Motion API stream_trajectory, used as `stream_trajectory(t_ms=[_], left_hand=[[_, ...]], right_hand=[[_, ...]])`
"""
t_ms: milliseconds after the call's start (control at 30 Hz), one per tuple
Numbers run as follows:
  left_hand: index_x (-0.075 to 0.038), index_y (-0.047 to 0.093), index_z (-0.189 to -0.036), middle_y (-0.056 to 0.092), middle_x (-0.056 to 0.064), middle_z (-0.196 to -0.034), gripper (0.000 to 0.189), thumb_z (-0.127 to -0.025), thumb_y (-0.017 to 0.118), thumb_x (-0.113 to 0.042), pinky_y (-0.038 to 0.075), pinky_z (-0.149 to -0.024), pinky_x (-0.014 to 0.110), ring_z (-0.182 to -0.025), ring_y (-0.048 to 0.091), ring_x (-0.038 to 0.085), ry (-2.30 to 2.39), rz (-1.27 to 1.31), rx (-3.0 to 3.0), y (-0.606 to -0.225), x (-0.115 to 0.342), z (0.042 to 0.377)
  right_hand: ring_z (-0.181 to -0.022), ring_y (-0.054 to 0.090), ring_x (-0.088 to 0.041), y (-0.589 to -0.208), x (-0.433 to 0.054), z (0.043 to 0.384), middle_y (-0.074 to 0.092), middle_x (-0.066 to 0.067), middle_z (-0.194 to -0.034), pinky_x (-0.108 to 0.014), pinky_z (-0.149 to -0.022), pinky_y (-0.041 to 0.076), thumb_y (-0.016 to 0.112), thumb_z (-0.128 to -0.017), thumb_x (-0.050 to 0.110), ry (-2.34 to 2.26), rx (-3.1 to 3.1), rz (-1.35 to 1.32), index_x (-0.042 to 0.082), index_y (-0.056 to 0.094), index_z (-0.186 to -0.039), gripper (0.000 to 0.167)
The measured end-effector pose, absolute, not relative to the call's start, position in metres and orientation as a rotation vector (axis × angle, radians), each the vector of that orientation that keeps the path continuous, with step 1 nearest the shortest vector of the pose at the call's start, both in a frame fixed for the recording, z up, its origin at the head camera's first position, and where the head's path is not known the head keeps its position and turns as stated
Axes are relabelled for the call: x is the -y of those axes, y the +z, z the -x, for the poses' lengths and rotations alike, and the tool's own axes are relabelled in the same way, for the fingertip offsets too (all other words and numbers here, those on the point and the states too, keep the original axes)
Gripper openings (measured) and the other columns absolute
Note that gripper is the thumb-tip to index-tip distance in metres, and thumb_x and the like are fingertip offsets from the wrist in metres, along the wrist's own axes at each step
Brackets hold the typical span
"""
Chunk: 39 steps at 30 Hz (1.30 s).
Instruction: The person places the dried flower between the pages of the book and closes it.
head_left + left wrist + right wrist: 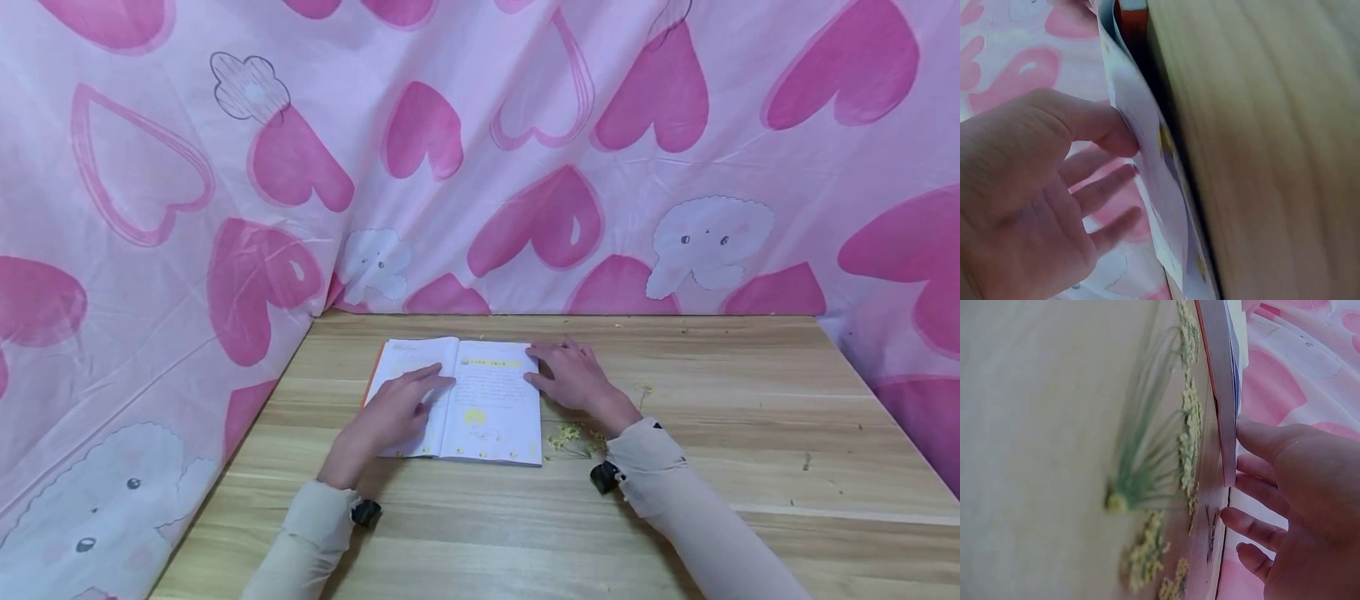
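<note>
L-hand fingers (426, 372) over open bk (491, 396), R-hand fingers (540, 352) @ R edge

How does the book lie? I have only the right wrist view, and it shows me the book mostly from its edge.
Observer: The book lies open on the table, with two pages facing up.
Operator: Thank you. And where is the left hand?
Observer: The left hand is over the left page, its fingers directed toward the middle fold.
Operator: What is printed on the right page?
Observer: The right page has a yellow heading near its top; I cannot read the words.
</note>
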<state>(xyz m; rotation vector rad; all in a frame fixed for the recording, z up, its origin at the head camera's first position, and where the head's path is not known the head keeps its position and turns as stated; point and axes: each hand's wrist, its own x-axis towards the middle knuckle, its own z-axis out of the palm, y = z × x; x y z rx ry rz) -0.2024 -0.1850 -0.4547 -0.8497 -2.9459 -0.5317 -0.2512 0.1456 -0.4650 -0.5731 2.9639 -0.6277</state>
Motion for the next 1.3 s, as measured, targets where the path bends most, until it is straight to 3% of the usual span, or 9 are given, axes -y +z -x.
stream_trajectory(t_ms=[133,267,433,500,667,800,900,1033,1300], left_hand=[[-0.016,0.068,-0.146,0.06,0.02,-0.157,0.05,-0.099,0.064,0.003,0.056,-0.108,0.056,-0.144,0.061,0.038,-0.596,0.771,2.971,-0.453,0.176,0.204],[-0.023,0.067,-0.148,0.059,0.02,-0.156,0.042,-0.107,0.066,-0.026,0.057,-0.1,0.065,-0.141,0.06,0.041,-0.516,0.691,3.027,-0.452,0.166,0.203],[-0.029,0.064,-0.151,0.056,0.018,-0.157,0.056,-0.1,0.075,-0.049,0.058,-0.095,0.066,-0.137,0.06,0.044,-0.399,0.599,3.103,-0.452,0.158,0.203],[-0.029,0.064,-0.15,0.056,0.018,-0.157,0.057,-0.099,0.077,-0.05,0.058,-0.095,0.066,-0.136,0.06,0.044,-0.406,0.578,3.115,-0.452,0.157,0.203],[-0.03,0.063,-0.15,0.056,0.017,-0.157,0.058,-0.098,0.078,-0.05,0.057,-0.095,0.068,-0.137,0.059,0.044,-0.421,0.547,3.13,-0.451,0.155,0.202],[-0.031,0.064,-0.149,0.058,0.016,-0.154,0.057,-0.098,0.078,-0.05,0.057,-0.094,0.068,-0.135,0.061,0.043,-0.396,0.535,3.126,-0.45,0.154,0.202],[-0.032,0.065,-0.148,0.06,0.014,-0.151,0.056,-0.097,0.078,-0.05,0.056,-0.096,0.067,-0.134,0.06,0.042,-0.392,0.534,3.124,-0.449,0.155,0.202],[-0.031,0.065,-0.148,0.061,0.014,-0.148,0.055,-0.098,0.078,-0.05,0.056,-0.098,0.065,-0.132,0.061,0.041,-0.401,0.556,3.12,-0.447,0.155,0.203],[-0.03,0.066,-0.147,0.059,0.013,-0.145,0.055,-0.097,0.079,-0.049,0.06,-0.091,0.059,-0.131,0.058,0.038,-0.442,0.561,3.126,-0.448,0.156,0.207]], right_hand=[[-0.16,0.031,-0.052,-0.466,-0.145,0.25,0.052,-0.008,-0.167,-0.069,-0.124,0.029,0.067,-0.108,0.041,-0.632,-2.959,0.578,0.016,0.057,-0.158,0.057],[-0.16,0.033,-0.051,-0.466,-0.145,0.249,0.053,-0.007,-0.167,-0.067,-0.123,0.03,0.067,-0.108,0.041,-0.637,-2.962,0.577,0.016,0.057,-0.158,0.057],[-0.151,0.044,-0.045,-0.467,-0.144,0.248,0.052,-0.006,-0.167,-0.058,-0.11,0.038,0.066,-0.108,0.04,-0.611,-2.981,0.586,0.016,0.055,-0.159,0.058],[-0.147,0.047,-0.043,-0.468,-0.144,0.247,0.052,-0.007,-0.168,-0.057,-0.106,0.039,0.065,-0.109,0.04,-0.598,-2.986,0.592,0.016,0.054,-0.16,0.058],[-0.155,0.044,-0.045,-0.468,-0.15,0.246,0.052,-0.01,-0.167,-0.063,-0.123,0.036,0.067,-0.108,0.036,-0.631,-2.993,0.622,0.015,0.052,-0.161,0.059],[-0.135,0.063,-0.038,-0.465,-0.161,0.247,0.07,-0.013,-0.143,-0.061,-0.116,0.047,0.071,-0.106,0.03,-0.715,-3.013,0.623,0.014,0.058,-0.155,0.053],[-0.128,0.066,-0.037,-0.462,-0.171,0.246,0.072,-0.013,-0.136,-0.061,-0.111,0.051,0.072,-0.104,0.027,-0.753,-3.036,0.557,0.014,0.06,-0.153,0.052],[-0.136,0.062,-0.04,-0.459,-0.183,0.244,0.07,-0.016,-0.144,-0.066,-0.117,0.045,0.074,-0.103,0.025,-0.769,-3.073,0.467,0.009,0.061,-0.151,0.053],[-0.092,0.065,-0.026,-0.458,-0.193,0.23,0.071,-0.007,-0.098,-0.048,-0.086,0.052,0.083,-0.095,0.033,-0.754,-3.109,0.33,0.009,0.073,-0.106,0.028]])
